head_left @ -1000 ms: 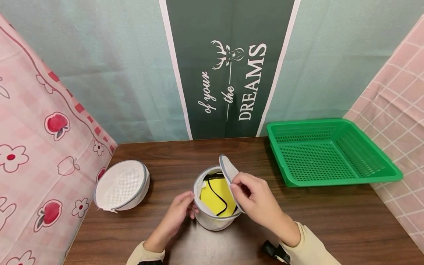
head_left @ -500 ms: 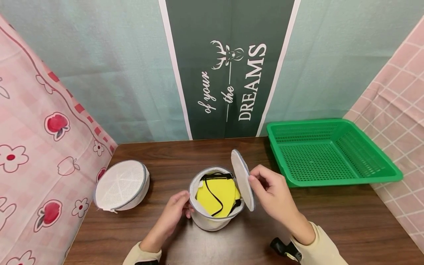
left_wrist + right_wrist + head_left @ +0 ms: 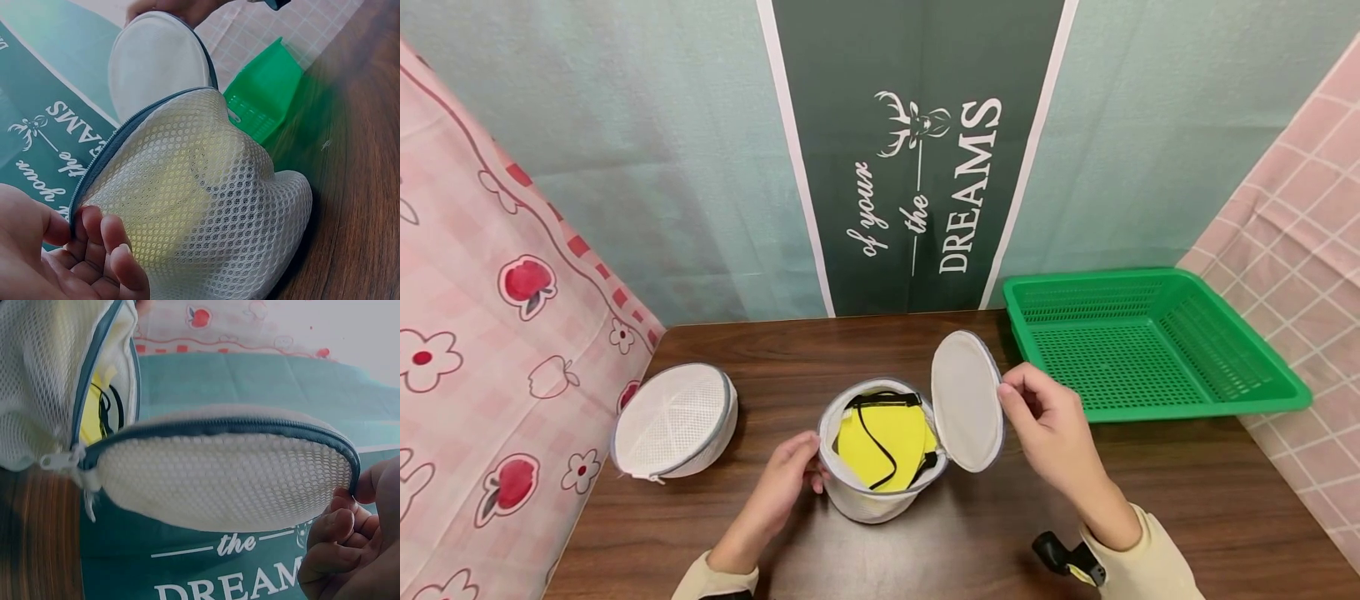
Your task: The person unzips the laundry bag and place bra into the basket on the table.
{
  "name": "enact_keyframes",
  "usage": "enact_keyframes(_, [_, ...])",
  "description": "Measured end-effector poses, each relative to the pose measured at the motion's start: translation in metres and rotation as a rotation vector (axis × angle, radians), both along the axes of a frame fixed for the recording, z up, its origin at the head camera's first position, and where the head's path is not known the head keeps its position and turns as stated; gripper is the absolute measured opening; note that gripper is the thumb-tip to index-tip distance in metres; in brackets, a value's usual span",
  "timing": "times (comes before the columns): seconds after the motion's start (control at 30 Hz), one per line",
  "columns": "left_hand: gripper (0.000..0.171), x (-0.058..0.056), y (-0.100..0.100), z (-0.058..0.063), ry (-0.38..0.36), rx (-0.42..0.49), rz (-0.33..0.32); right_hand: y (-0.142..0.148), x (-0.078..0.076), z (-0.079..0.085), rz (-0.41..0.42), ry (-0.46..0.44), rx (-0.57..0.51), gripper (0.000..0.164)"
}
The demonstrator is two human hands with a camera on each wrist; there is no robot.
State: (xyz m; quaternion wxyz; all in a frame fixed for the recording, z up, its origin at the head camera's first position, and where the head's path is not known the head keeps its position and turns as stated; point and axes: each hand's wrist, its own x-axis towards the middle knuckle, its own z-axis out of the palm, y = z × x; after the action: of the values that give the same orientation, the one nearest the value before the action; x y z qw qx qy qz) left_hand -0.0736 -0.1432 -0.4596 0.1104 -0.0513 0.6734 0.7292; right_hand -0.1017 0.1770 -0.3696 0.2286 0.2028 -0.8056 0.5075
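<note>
A round white mesh laundry bag (image 3: 868,505) with a blue-grey zipper edge stands on the table, its lid (image 3: 967,402) swung up on the right side. Inside lies folded yellow fabric (image 3: 880,446) with black cord and trim. My left hand (image 3: 786,475) pinches the bag's left rim between thumb and fingers, as the left wrist view also shows. With thumb and forefinger, my right hand (image 3: 1048,425) pinches the lid's outer edge. In the right wrist view a white zipper pull (image 3: 59,461) hangs near where lid and bag join.
A second round mesh bag (image 3: 673,421), zipped closed, sits at the left of the brown table (image 3: 775,350). A green plastic basket (image 3: 1150,350) stands at the back right. Printed cloths hang behind and along both sides.
My right hand has moved right, swinging the lid from partly over the bag to standing open beside it. The bag and my left hand have shifted slightly left.
</note>
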Motion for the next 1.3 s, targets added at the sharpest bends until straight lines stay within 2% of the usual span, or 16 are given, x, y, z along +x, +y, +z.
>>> enact_keyframes(0.4, [0.026,0.000,-0.006,-0.001,0.002,0.007,0.032,0.024,-0.002,-0.007,-0.096,-0.045,0.091,0.022])
enact_keyframes(0.67, [0.027,0.000,-0.007,-0.001,0.006,0.009,0.032,0.038,-0.002,-0.005,-0.183,-0.108,0.282,0.020])
enact_keyframes(0.87, [0.025,0.001,-0.007,0.000,0.006,0.018,0.033,0.042,0.000,-0.004,-0.214,-0.129,0.429,0.022])
enact_keyframes(1.03, [0.024,0.001,-0.007,0.001,0.012,0.024,0.037,0.043,0.001,-0.006,-0.244,-0.107,0.494,0.024])
enact_keyframes(1.3, [0.024,0.001,-0.008,0.000,0.008,0.027,0.047,0.046,0.008,-0.013,-0.289,-0.132,0.559,0.024])
